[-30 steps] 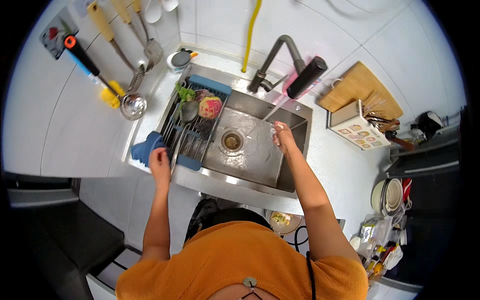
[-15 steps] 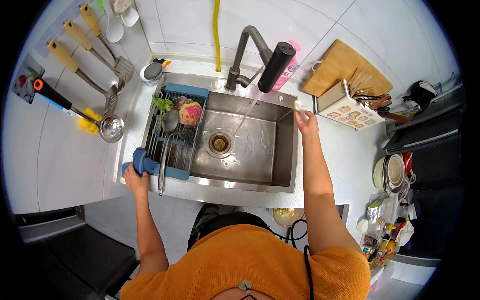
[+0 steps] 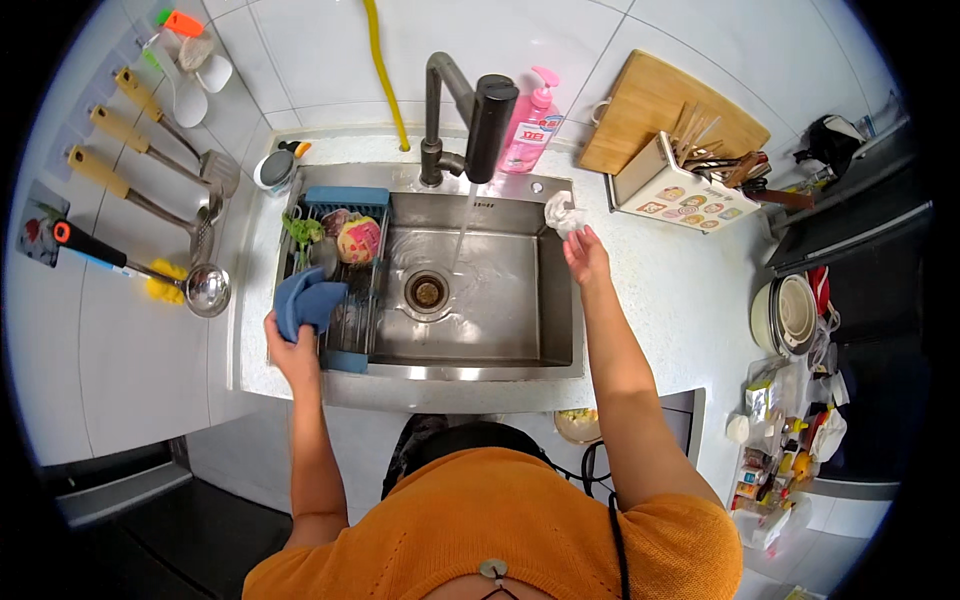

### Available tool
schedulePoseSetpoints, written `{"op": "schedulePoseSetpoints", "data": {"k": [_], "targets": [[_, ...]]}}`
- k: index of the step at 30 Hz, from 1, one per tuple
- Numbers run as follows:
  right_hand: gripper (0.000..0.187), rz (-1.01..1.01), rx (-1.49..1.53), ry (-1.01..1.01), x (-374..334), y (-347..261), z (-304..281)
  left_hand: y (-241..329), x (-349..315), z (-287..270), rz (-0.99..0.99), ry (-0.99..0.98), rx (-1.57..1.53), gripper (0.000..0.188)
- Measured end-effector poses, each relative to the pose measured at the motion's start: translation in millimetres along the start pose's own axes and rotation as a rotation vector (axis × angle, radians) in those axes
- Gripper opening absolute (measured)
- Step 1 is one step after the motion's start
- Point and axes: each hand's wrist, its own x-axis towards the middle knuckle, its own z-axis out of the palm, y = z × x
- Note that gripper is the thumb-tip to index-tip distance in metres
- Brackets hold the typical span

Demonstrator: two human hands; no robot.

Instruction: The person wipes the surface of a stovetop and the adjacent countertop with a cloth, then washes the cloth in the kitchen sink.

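My left hand (image 3: 290, 350) grips a blue cloth (image 3: 305, 300) at the front left edge of the steel sink (image 3: 480, 345), over the blue drain rack (image 3: 345, 270). My right hand (image 3: 585, 258) reaches to the sink's back right corner. Its fingertips touch a white crumpled wad (image 3: 560, 212) lying on the rim there, and the fingers look loose rather than closed round it. Water runs from the dark faucet (image 3: 480, 110) into the basin near the drain (image 3: 428, 290).
The rack holds greens and a pink-yellow sponge (image 3: 358, 238). A pink soap bottle (image 3: 530, 125) stands behind the sink, with a wooden cutting board (image 3: 660, 115) and a utensil caddy (image 3: 690, 185) to the right. Ladles and spatulas (image 3: 190, 290) hang on the left wall. A small pot (image 3: 272, 170) sits at the back left.
My right hand moved out of the basin to the back right corner with the white wad. My left hand brought the blue cloth from the counter edge up over the rack.
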Motion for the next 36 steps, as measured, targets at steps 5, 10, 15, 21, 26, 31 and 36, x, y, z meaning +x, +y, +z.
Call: {"op": "schedulePoseSetpoints", "data": {"k": [5, 10, 15, 21, 26, 31, 36], "targets": [[0.043, -0.048, -0.236, -0.058, 7.3, -0.7, -2.6, 17.0, -9.1, 52.4, -0.01, -0.114, 0.002, 0.043], [0.052, -0.063, -0.473, -0.06, 20.5, -6.0, -16.4, 5.6, -36.7, 75.8, -0.063, -0.205, -0.027, 0.043], [0.051, -0.093, -0.622, -0.201, 36.7, -6.3, -24.7, 7.2, -49.6, 79.7, -0.097, -0.286, 0.011, 0.042], [0.033, -0.615, -1.077, -0.138, 56.6, 27.8, -29.3, 7.6, -50.3, 75.8, -0.161, -0.316, 0.0, 0.042], [0.03, -0.834, -1.377, -0.253, 59.7, 65.4, -27.1, -5.9, -54.2, 72.2, -0.132, -0.278, 0.05, 0.04], [0.038, -0.171, -1.887, -0.307, 72.9, 111.9, -38.5, -1.8, -68.5, 65.7, -0.246, -0.3, 0.006, 0.039], [0.047, -0.042, -2.138, -0.351, 47.4, 147.9, -32.7, -11.1, -84.4, 56.8, -0.314, -0.296, -0.044, 0.038]]}}
